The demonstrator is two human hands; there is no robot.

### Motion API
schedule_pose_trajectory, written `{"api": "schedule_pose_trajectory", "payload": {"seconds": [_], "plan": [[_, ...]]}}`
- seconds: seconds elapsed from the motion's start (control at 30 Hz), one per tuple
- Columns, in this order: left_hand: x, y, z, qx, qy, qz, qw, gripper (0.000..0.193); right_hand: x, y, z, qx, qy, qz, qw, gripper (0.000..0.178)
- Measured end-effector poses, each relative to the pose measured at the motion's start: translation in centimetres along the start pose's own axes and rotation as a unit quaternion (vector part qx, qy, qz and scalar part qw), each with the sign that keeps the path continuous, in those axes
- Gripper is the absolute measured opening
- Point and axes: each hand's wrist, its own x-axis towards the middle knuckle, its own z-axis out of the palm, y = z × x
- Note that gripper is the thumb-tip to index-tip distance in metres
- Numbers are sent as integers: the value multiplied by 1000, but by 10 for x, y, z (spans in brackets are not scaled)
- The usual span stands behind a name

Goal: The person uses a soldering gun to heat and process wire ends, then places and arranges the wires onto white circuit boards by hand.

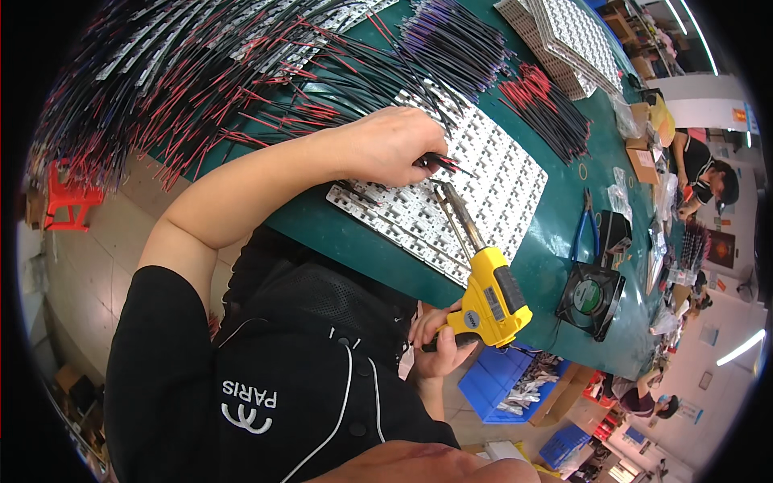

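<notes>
Your left hand has its fingers curled together, clamped on a few thin black-and-red insulated wires, too bunched to count, above the far left part of one white rectangular panel of small dark-marked boards. Your right hand is closed around the handle of one yellow plastic soldering gun with a dark metal tip, at the near edge of the green tabletop; the tip points far and left, near the wires, and you cannot tell from here whether it touches them. To the right of the panel lie one pair of blue-handled pliers and one square black fan with a green centre. Far of the panel you have one bundle of purple-and-black wires and, right of that, one bundle of red-tipped black wires. Loose wires beyond counting spread over the left side. One blue plastic bin stands below the table's near right edge.
</notes>
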Motion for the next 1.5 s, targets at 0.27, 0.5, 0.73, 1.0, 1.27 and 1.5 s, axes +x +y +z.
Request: {"api": "schedule_pose_trajectory", "payload": {"seconds": [0.27,0.5,0.73,1.0,1.27,1.5], "plan": [[-1,5,0,26,11,3,1000,13,1,3,3,-60,15,-36,997,51],[-1,4,-2,19,2,6,1000,14,0,-4,4,7,8,-53,999,61],[0,2,-1,14,-7,0,1000,14,2,2,5,8,-6,-26,1000,60],[-2,2,0,20,-4,-8,1000,16,3,0,8,-20,8,-18,1000,60],[-3,-1,1,22,1,18,1000,17,7,-10,14,78,10,-140,987,54],[-5,1,-3,-16,60,2,998,11,7,-25,4,-4,93,-120,988,45]]}}
